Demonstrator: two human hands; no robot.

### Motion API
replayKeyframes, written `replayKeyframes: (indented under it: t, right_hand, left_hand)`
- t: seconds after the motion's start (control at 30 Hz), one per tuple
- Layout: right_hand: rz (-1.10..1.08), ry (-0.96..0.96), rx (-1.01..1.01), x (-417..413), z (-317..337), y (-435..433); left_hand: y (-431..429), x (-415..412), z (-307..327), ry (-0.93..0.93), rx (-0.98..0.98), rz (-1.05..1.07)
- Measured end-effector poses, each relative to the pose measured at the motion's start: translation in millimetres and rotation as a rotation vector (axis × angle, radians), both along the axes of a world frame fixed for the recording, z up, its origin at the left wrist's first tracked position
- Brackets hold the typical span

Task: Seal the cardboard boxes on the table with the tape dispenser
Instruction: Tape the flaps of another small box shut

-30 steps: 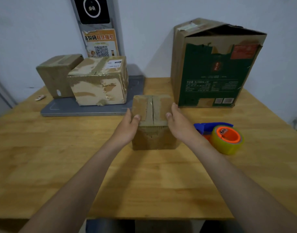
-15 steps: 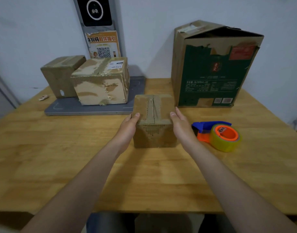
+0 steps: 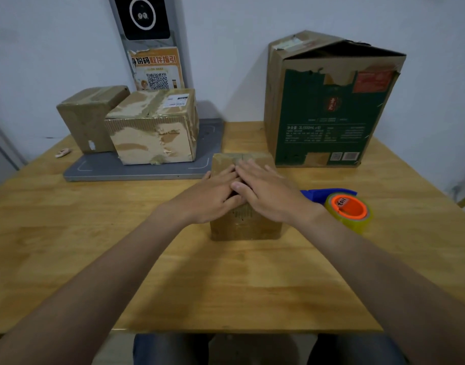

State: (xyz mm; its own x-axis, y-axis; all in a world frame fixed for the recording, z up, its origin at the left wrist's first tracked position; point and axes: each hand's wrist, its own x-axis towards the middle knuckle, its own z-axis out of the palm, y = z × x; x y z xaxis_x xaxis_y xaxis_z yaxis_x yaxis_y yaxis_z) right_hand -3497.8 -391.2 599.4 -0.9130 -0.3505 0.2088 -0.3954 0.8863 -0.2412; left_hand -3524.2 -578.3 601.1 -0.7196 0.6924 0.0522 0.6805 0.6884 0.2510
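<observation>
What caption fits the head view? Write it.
Left hand and right hand press the small brown cardboard box; blue-and-orange tape dispenser lies untouched beside it.

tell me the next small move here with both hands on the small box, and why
Probably reach the right hand over to the tape dispenser while the left hand holds the flaps down. Both hands lie flat on top of the small box, its flaps closed, and the dispenser lies untouched on the table just right of it.
</observation>
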Motion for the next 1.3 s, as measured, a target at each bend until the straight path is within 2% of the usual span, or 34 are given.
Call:
replayKeyframes:
  t: [0.13, 0.33, 0.47, 0.57, 0.67, 0.77, 0.9, 1.03, 1.3]
  right_hand:
    - [0.060, 0.029, 0.143, -4, -9, 6]
    - [0.138, 0.066, 0.253, 2, -10, 28]
    - [0.181, 0.066, 0.104, 5, -20, 52]
    - [0.172, 0.052, -0.107, 10, -33, 65]
    - [0.154, 0.047, -0.215, 13, -40, 66]
    - [0.161, 0.048, -0.271, 14, -41, 64]
    - [0.161, 0.046, -0.314, 15, -43, 64]
    - [0.155, 0.041, -0.303, 13, -43, 65]
    - [0.150, 0.067, -0.299, 11, -45, 65]
  left_hand:
    - [-9, -6, -12, 0.087, -0.003, -0.055]
    - [-18, -11, -12, 0.072, -0.070, -0.090]
    - [-41, -9, -15, 0.116, 0.001, -0.131]
    - [-54, -2, -23, 0.088, 0.093, -0.087]
    - [-52, 3, -31, 0.045, 0.194, -0.072]
    - [-53, 2, -22, -0.108, 0.249, -0.059]
    - [-61, -7, 4, -0.275, 0.102, -0.091]
    - [-62, -12, 10, -0.293, 0.038, -0.102]
    - [-61, -14, 6, -0.308, 0.190, -0.089]
